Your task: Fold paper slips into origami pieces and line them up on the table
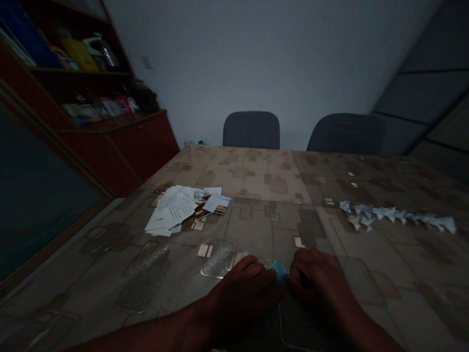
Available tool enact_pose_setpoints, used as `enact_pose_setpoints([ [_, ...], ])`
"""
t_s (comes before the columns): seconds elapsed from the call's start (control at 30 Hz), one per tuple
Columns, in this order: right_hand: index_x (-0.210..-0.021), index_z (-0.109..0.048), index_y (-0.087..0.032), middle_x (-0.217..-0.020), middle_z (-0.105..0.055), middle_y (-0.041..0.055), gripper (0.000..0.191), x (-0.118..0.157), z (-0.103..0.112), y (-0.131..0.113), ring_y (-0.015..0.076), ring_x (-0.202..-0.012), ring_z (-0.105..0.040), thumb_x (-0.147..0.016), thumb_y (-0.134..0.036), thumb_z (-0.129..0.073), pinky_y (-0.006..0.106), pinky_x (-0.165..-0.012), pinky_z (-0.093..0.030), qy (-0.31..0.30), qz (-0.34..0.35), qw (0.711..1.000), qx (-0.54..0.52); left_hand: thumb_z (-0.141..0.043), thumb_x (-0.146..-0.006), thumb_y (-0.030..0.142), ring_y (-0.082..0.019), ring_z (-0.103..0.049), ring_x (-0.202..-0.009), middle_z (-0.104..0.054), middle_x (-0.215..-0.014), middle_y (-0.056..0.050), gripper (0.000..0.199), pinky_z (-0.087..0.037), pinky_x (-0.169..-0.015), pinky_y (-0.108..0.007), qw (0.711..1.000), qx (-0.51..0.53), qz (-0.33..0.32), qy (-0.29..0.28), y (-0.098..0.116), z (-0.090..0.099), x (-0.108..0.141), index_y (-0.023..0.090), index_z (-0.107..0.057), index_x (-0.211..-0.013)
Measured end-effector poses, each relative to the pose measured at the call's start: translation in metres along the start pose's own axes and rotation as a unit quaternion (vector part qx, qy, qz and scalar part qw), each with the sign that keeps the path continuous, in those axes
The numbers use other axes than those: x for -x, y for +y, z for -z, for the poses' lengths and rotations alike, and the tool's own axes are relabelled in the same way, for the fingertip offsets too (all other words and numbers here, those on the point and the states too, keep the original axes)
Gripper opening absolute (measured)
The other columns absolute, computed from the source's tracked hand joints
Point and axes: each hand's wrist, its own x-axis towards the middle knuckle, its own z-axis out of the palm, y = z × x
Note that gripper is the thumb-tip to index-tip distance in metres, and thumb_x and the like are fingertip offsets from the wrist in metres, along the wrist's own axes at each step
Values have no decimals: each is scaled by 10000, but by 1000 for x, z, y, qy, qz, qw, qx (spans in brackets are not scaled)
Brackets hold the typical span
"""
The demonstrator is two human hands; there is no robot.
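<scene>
A small piece of light blue paper (279, 270) shows between my two hands, low over the near part of the table. My left hand (247, 283) has its fingers closed on the paper's left side. From the right, my right hand (318, 275) pinches the paper's right edge between thumb and fingers. The lower part of the paper is hidden by my fingers, and the dim light blurs its folds.
A patterned cloth covers the table (256, 230). Printed paper sheets (174, 210) lie in a loose pile at left. Several small folded paper pieces (395, 214) form a row at right. Two grey chairs (251, 129) stand behind, with a red cabinet (142, 146) at far left.
</scene>
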Motion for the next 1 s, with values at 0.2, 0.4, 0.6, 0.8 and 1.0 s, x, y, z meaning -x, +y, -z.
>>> enact_pose_setpoints([
  [0.2,-602,-561,-206,-656,-574,7,168,-1,0,0,197,-666,-532,-752,-147,-608,335,-643,-327,-7,1,1000,10,-461,-977,222,-178,-495,-787,-581,-910,-21,147,-385,-707,-340,1000,2,13,-10,0,-1,0,192,-528,-1104],
  [0.4,-761,-583,-216,-756,-598,21,55,5,-6,2,230,-742,-553,-744,-188,-628,364,-695,-369,25,-25,999,-15,-517,-958,238,-170,-505,-796,-562,-886,-23,158,-386,-689,-302,1000,9,27,-2,0,2,0,220,-531,-1113],
  [0.6,-847,-570,-231,-854,-622,47,73,14,7,16,250,-832,-585,-828,-277,-516,397,-740,-443,57,-83,985,-143,-499,-968,242,-177,-495,-791,-581,-890,-11,122,-359,-659,-313,1000,5,30,-5,0,-1,-1,213,-547,-1076],
  [0.8,-958,-584,-226,-1083,-627,107,212,17,-8,7,319,-1018,-583,-758,-296,-582,473,-824,-452,139,-74,983,-98,-477,-981,245,-159,-497,-756,-576,-833,-6,98,-358,-644,-295,998,20,52,19,2,-5,-3,209,-568,-977],
  [1.0,-1131,-542,-194,-1328,-517,178,365,24,-31,4,349,-1179,-519,-767,-220,-567,528,-891,-438,137,-45,989,-28,-483,-978,261,-161,-498,-766,-562,-841,-16,104,-387,-666,-293,998,37,51,21,1,-3,-3,198,-566,-973],
])
